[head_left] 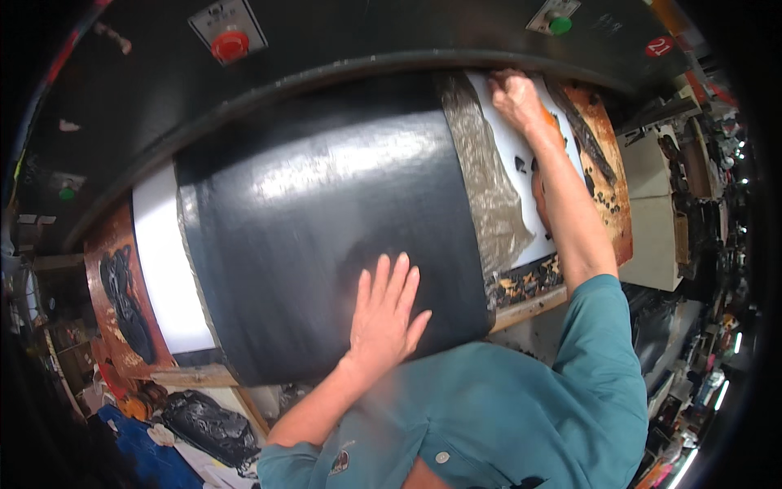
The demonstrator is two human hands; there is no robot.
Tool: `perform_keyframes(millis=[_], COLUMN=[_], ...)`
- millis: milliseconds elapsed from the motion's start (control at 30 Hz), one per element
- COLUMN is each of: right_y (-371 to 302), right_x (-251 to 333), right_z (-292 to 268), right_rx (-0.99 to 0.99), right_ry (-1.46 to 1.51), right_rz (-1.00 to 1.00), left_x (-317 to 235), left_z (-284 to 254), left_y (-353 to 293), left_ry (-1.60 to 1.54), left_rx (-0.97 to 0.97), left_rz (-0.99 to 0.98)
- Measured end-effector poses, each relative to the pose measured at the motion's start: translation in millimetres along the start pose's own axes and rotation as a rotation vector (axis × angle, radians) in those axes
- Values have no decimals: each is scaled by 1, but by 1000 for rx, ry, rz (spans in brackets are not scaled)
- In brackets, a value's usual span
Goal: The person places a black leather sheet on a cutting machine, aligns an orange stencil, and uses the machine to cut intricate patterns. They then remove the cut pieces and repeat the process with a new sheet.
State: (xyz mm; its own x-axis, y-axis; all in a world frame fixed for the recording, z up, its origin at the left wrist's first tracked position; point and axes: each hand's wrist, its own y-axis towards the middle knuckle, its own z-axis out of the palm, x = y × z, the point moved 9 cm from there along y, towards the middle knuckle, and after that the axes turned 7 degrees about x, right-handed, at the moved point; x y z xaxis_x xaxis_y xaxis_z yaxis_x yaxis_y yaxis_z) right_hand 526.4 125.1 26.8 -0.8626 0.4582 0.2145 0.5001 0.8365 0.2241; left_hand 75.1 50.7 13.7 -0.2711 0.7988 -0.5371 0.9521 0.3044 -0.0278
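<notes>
A wide, glossy black sheet (326, 220) covers the middle of the work surface and curves down over its near edge. My left hand (387, 314) lies flat on its near part, fingers stretched and slightly spread. Wrinkled, see-through film (485, 175) sticks out past the sheet's right side, over a white board (169, 253). At the far right, my right hand (515, 96) is closed above the board, close under the machine's dark beam. Whatever its fingers hold, if anything, is hidden. Something orange shows beside that wrist, and small black scraps (520, 165) lie near the forearm.
The dark machine beam (326, 69) spans the far side, with a red button (230, 46) and green buttons (560, 25). Crumpled black material (126, 301) lies on the left end of the reddish-brown table. More black scraps (529, 281) litter the right. A black plastic bag (204, 424) sits below left.
</notes>
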Motion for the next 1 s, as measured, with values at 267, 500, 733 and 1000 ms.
perform_keyframes(millis=[267,500,733,1000], right_y=[-168,-252,-247,-263], right_x=[-20,-22,-25,-72], right_z=[-55,-59,-60,-57], right_rx=[53,194,172,-71], right_ry=[-29,33,48,497], right_rz=[265,336,275,250], left_x=[13,38,75,50], left_z=[-11,-32,-55,-65], left_y=[23,98,215,197], left_ry=[64,172,301,328], left_rx=[-27,-172,-230,-284], left_rz=[10,85,129,77])
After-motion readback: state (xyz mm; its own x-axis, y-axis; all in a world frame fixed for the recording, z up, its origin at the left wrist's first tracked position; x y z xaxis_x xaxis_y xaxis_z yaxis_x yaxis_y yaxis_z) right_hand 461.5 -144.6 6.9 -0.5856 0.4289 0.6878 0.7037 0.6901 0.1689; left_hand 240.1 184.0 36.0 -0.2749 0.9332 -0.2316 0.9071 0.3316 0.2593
